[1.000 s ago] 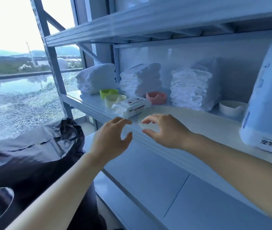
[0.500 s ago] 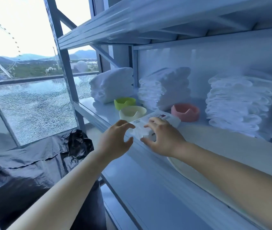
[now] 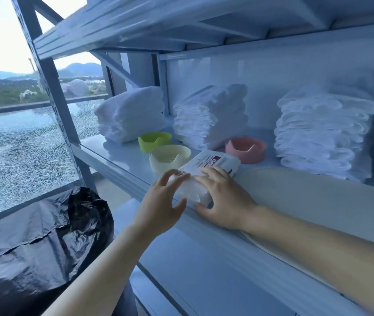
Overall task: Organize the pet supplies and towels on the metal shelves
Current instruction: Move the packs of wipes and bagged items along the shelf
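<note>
**Metal shelf by the cracked window: wipes pack at the front edge**

I see the wipes pack lying just beside a cream bowl. Its label is too blurred for me to read, and both hands hide its near end. The right hand grips it, fingers curled over the top. The left hand is spread wide, fingertips touching the pack's left corner.

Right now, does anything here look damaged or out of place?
Yes. The window pane left of the shelves is shattered into a web of fine cracks. The wipes pack lies at an angle to the front edge.
</note>
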